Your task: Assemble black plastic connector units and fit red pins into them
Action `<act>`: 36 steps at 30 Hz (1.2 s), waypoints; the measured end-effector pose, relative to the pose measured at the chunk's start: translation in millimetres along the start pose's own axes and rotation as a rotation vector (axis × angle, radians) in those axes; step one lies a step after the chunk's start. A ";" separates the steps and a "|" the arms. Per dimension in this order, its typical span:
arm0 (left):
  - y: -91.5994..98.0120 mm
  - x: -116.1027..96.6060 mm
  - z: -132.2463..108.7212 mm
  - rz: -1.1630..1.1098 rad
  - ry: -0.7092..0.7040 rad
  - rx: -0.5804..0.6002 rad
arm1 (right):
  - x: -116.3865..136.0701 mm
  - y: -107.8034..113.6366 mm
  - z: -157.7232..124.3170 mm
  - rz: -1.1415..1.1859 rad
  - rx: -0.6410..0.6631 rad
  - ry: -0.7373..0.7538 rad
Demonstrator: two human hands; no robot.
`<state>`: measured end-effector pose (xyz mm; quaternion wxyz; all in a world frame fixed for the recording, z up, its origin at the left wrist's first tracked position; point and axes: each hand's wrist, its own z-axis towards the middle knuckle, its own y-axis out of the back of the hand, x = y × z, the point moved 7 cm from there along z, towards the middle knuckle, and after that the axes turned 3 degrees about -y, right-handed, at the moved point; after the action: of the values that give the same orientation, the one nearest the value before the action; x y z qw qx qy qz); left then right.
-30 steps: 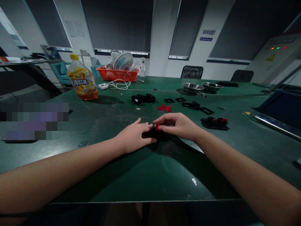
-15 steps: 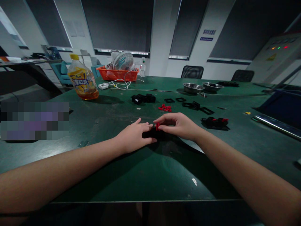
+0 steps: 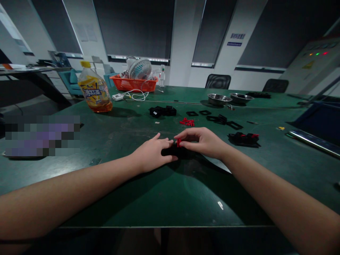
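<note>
A dark black part (image 3: 171,151) rests low on the green table (image 3: 164,198), its shape mostly lost in shadow between my hands. Thumb and fingers of my left hand (image 3: 152,153) hold it from the left side. My right hand (image 3: 203,141) pinches a small red piece (image 3: 179,142) upright at the top of the black part. Whether the red piece sits in the part or only touches it, I cannot tell. Beyond my hands lies a little pile of red pieces (image 3: 187,122).
Black frames (image 3: 219,118) and a cluster of black parts (image 3: 162,111) lie farther back. To the right is a black assembly with red pieces (image 3: 243,139). Two metal bowls (image 3: 219,100), a drink bottle (image 3: 95,90) and an orange basket (image 3: 134,84) stand behind.
Both hands keep the same hold on the black part and the red piece. The whole view has shifted very slightly.
</note>
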<state>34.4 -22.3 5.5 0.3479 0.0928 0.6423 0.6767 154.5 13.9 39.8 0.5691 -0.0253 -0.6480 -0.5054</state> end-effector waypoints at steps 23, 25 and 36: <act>-0.3 0.1 0.1 -0.004 0.008 0.002 | 0.1 -0.8 0.5 0.022 -0.006 -0.015; -0.2 -0.2 0.1 -0.009 0.008 0.005 | 0.3 -0.8 0.7 0.015 -0.006 -0.023; -0.7 0.3 0.2 -0.015 0.009 0.008 | 0.2 -0.9 0.6 0.017 -0.008 -0.029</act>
<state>34.5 -22.1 4.7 0.3496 0.0866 0.6470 0.6721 153.5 13.8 39.5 0.5640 -0.0407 -0.6538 -0.5028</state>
